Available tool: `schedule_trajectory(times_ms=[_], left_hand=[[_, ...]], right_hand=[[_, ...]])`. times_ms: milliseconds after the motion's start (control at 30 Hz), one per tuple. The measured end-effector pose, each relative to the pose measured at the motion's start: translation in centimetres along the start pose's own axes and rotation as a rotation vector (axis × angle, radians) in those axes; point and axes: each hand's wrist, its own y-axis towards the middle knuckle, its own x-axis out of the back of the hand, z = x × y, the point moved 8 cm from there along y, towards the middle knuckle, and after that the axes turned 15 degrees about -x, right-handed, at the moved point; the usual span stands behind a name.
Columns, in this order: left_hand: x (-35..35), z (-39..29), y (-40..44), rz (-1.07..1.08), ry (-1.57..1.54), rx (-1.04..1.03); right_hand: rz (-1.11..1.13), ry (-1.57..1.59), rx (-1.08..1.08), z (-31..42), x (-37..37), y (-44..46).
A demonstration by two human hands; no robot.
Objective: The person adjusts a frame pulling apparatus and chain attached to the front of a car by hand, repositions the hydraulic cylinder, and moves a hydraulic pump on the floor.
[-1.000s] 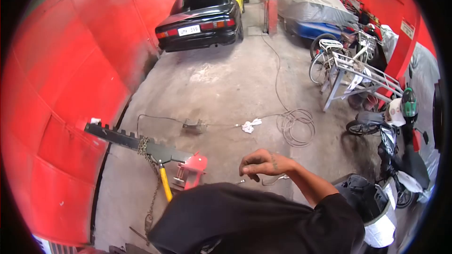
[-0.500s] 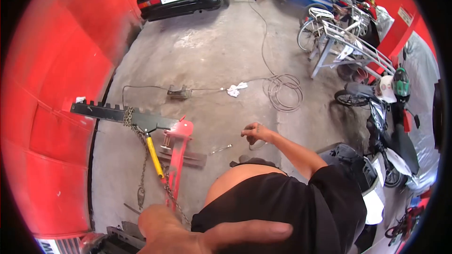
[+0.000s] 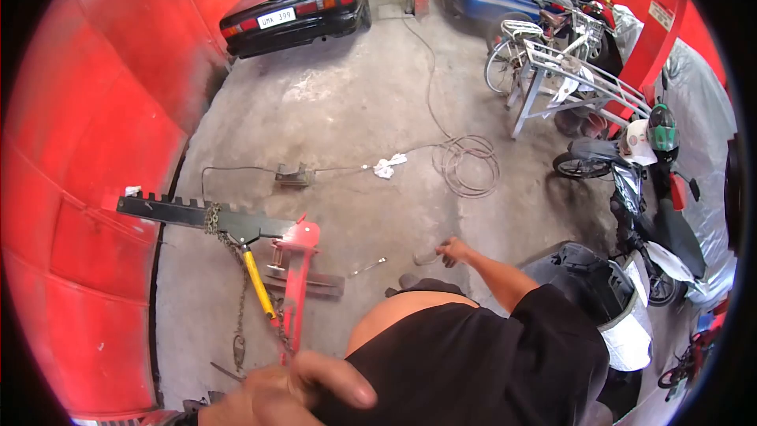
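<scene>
My right hand (image 3: pixel 452 252) hangs over the concrete floor with its fingers loosely bent and nothing visible in them. Just left of its fingertips, a clear curved item (image 3: pixel 426 259) lies on the floor; its kind is hard to make out. A metal wrench (image 3: pixel 368 267) rests farther left. Close to the camera, at the bottom, my left hand (image 3: pixel 292 394) has its thumb stretched out and appears to hold nothing; some of its fingers are hidden. Beyond it stands a red steel frame (image 3: pixel 296 284) with a black toothed beam (image 3: pixel 185 213), a yellow cylinder (image 3: pixel 257 282) and a chain (image 3: pixel 240 323).
Ahead are a black car (image 3: pixel 296 12), a coiled hose (image 3: pixel 469 166), a white rag (image 3: pixel 389 166) and a small metal block (image 3: pixel 294 176). Along the right stand a metal rack (image 3: pixel 583 79), a motorcycle (image 3: pixel 662 229) and a black plastic part (image 3: pixel 579 276). A red wall (image 3: pixel 87 189) runs along the left.
My right hand has moved right and a little down, off the clear item. My left hand has drawn back toward the lower left, its thumb less extended. The view has tilted up slightly.
</scene>
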Motion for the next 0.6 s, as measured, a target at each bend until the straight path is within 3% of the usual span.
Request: schedule_trajectory(times_ms=[100,267,600], left_hand=[[0.8,0.5,-0.2,-0.017,0.041,0.094],[-2.4,0.6,0.6,0.033,-0.097,0.019],[-1.7,0.0,1.2,0.11,-0.07,-0.042]], right_hand=[[-0.038,-0.064,-0.007,-1.7,0.7,1.1],[-0.024,-0.172,-0.068,-4.4,1.0,3.4],[-0.017,-0.215,0.037,-0.5,-0.2,1.6]])
